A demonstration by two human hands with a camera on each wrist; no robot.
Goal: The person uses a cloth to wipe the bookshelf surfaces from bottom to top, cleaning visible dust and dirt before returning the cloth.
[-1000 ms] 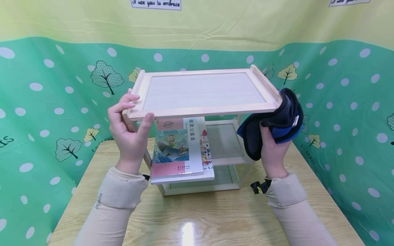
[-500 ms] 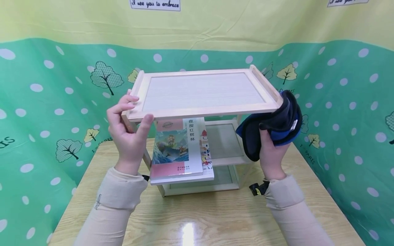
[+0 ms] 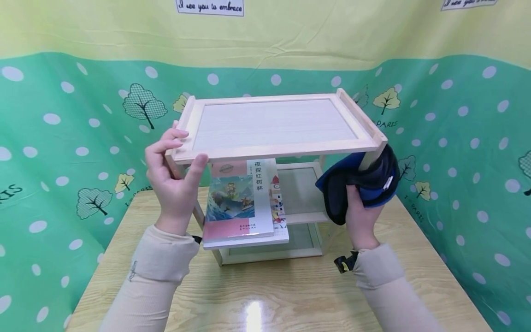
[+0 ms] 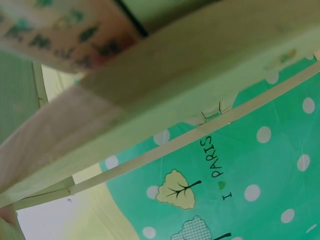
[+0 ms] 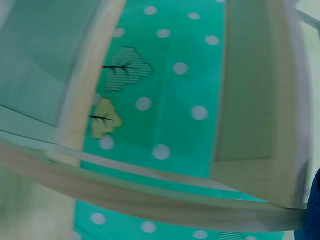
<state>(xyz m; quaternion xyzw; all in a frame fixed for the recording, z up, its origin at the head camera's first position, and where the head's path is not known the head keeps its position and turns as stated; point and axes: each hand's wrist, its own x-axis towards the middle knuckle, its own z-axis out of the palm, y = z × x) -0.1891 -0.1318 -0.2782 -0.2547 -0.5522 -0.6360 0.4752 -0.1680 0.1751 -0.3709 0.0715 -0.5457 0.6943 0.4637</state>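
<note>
My left hand (image 3: 176, 186) grips the left front corner of a pale wooden shelf rack (image 3: 265, 152), thumb in front and fingers over the side. In my right hand (image 3: 362, 219) is a folded blue cloth (image 3: 375, 186) with black edging and a small white label. It is wrapped against the rack's right front post, just below the top corner. The right fingers are mostly hidden by the cloth. A sliver of the blue cloth (image 5: 311, 212) shows at the right wrist view's edge. The left wrist view shows a close-up post (image 4: 150, 90).
Two books lie on the rack's middle shelf, jutting out at the front: a pink-and-white book (image 3: 232, 203) over another book (image 3: 280, 207). The rack stands on a wooden table (image 3: 249, 295). A green and yellow patterned curtain (image 3: 62, 138) encloses the back and sides.
My right hand and the cloth have slid down the right front post, and the rack's top right corner now shows uncovered. My left hand has stayed on its corner.
</note>
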